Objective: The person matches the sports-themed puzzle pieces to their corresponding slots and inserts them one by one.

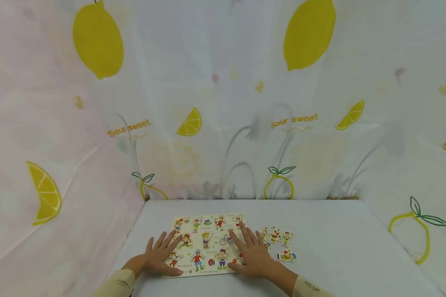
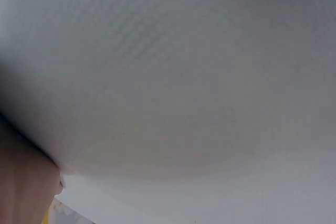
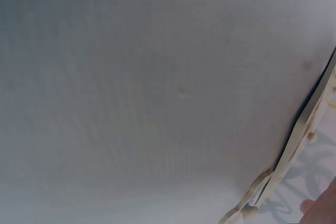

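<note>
A cream puzzle board [image 1: 191,256] printed with sports figures lies flat on the table, with figure pieces on its face. My left hand [image 1: 159,254] rests at its left edge, fingers spread and straight over the margin. Across from it, my right hand [image 1: 255,255] lies spread over the board's right side and covers part of the figures there. Part of the left hand [image 2: 23,190] shows at the lower left of the left wrist view. In the right wrist view, the board's edge [image 3: 302,124] runs up the right side, near a bit of the right hand [image 3: 323,208].
Several loose figure pieces lie just right of the board, among them a figure in blue and red [image 1: 286,255] and one in green [image 1: 287,238]. The white table [image 1: 334,243] extends to the right. A lemon-print cloth [image 1: 223,156] hangs behind and at both sides.
</note>
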### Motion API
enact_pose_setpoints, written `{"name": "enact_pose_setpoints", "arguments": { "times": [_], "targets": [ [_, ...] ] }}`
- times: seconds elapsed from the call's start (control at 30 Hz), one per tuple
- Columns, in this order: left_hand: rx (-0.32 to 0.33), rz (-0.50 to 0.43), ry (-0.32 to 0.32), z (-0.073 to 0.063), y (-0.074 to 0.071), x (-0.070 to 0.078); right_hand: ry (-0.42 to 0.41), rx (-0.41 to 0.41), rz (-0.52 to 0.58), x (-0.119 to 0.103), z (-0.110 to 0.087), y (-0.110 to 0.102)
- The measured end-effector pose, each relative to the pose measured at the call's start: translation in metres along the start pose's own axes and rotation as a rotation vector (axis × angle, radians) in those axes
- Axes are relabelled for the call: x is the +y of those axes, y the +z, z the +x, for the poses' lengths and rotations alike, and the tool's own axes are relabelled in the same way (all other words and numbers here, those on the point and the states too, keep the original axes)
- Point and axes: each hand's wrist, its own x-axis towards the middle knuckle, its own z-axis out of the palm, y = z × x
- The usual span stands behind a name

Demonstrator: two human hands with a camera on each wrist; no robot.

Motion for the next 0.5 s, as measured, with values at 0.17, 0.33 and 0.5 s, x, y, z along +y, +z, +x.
{"name": "enact_pose_setpoints", "arguments": {
  "times": [0.17,0.33,0.5],
  "targets": [
    [0.012,-0.009,0.011,0.0046,-0.0059,0.0034,0.003,0.005,-0.005,0.0046,0.0035,-0.0039],
    [0.023,-0.015,0.004,0.0003,-0.0043,0.0033,0.028,-0.018,0.037,0.0028,0.002,-0.0068],
    [0.001,-0.034,0.014,-0.0034,-0.0065,0.008,0.07,-0.042,0.04,0.0079,-0.0031,-0.008]
  ]
}}
